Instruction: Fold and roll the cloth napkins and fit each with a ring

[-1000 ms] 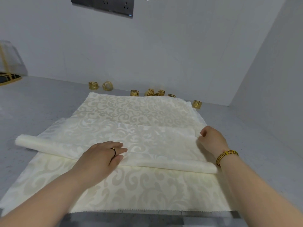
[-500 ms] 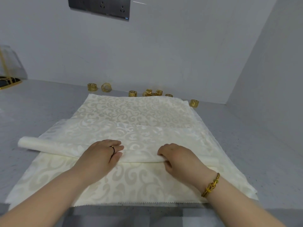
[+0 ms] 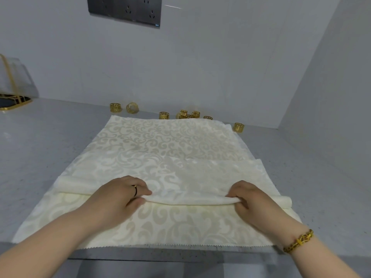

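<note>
Cream damask napkins [image 3: 160,143] lie stacked flat on the grey counter. The top one is partly rolled into a long roll [image 3: 188,200] running left to right across the stack. My left hand [image 3: 118,197] grips the roll left of its middle, thumb beneath and fingers on top. My right hand [image 3: 247,199] pinches the roll nearer its right end, fingers curled over it. Several gold napkin rings [image 3: 186,114] stand along the back wall beyond the napkins, one more ring [image 3: 238,127] off to the right.
The grey counter [image 3: 44,141] meets walls at the back and right. A clear holder with a gold frame [image 3: 14,91] sits at the far left. A dark socket panel [image 3: 124,11] is mounted on the back wall. The counter's front edge runs just below the napkins.
My right hand came in from the roll's far right end to its front and now pinches it. The left hand curled onto the roll, which now lies straighter across the stack.
</note>
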